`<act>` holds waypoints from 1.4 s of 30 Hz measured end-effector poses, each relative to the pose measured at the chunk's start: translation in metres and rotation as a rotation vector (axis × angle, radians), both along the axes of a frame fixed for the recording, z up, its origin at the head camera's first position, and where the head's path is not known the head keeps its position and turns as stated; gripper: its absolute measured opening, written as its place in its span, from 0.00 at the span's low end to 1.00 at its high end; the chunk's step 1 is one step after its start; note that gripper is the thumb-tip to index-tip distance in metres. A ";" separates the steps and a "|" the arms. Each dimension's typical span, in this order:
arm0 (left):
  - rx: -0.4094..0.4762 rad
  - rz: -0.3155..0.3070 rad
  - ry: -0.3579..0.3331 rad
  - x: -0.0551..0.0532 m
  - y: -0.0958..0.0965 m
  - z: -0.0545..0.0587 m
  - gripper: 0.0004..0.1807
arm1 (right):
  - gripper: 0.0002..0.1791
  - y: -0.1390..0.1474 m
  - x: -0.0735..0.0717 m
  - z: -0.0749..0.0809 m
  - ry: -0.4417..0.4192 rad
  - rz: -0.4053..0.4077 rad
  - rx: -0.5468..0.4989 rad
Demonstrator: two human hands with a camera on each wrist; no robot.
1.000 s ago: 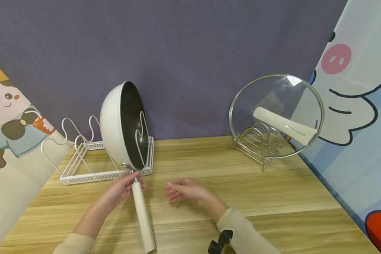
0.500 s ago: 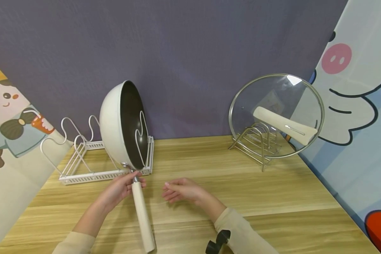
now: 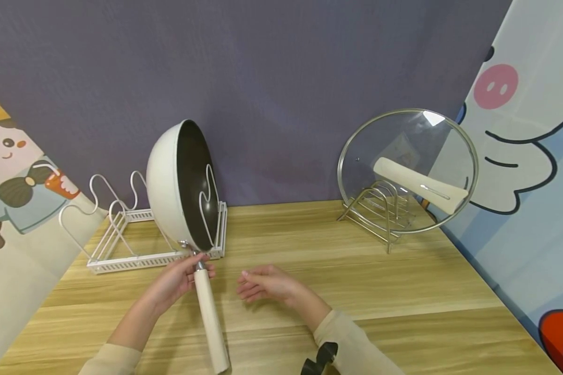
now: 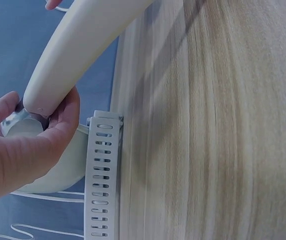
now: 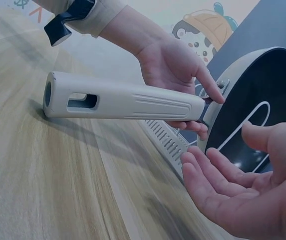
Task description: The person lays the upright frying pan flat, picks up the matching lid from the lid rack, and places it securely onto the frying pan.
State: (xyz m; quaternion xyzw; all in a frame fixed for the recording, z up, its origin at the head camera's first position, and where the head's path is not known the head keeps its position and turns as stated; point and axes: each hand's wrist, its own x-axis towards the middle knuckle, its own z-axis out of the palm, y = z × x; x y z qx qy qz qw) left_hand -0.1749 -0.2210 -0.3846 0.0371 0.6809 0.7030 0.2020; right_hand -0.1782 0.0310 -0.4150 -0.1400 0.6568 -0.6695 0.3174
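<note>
A white wok [image 3: 164, 187] with a dark inside stands on its side in a white wire rack [image 3: 138, 260], at the left of the head view. Its cream handle [image 3: 211, 317] slants toward me over the table. My left hand [image 3: 174, 284] holds the metal neck where handle meets wok, thumb on one side and fingers on the other, as the left wrist view also shows. To the right of the handle, my right hand [image 3: 268, 284] hovers with nothing in it. Its fingers [image 5: 207, 185] are loosely bent, apart from the handle in the right wrist view.
At the right, a large glass lid [image 3: 413, 208] with a cream handle [image 3: 419, 185] leans upright in a small metal wire stand [image 3: 388, 229]. Both racks stand on the wooden table [image 3: 300, 234]. A grey-purple wall [image 3: 281, 104] rises behind the table, with cartoon-printed panels at both sides.
My right hand has drifted slightly left, toward the wok's handle. My left hand, the wok and the lid look unmoved.
</note>
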 end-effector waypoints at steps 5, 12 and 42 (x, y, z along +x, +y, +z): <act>0.014 -0.001 -0.006 0.000 0.000 0.000 0.13 | 0.24 -0.002 0.001 -0.001 -0.037 -0.014 -0.019; 0.024 -0.003 -0.023 0.001 0.001 0.000 0.13 | 0.24 -0.004 0.004 -0.002 -0.064 -0.035 -0.032; 0.045 -0.068 -0.021 0.002 -0.003 -0.002 0.14 | 0.24 -0.013 0.009 -0.011 -0.090 0.040 -0.059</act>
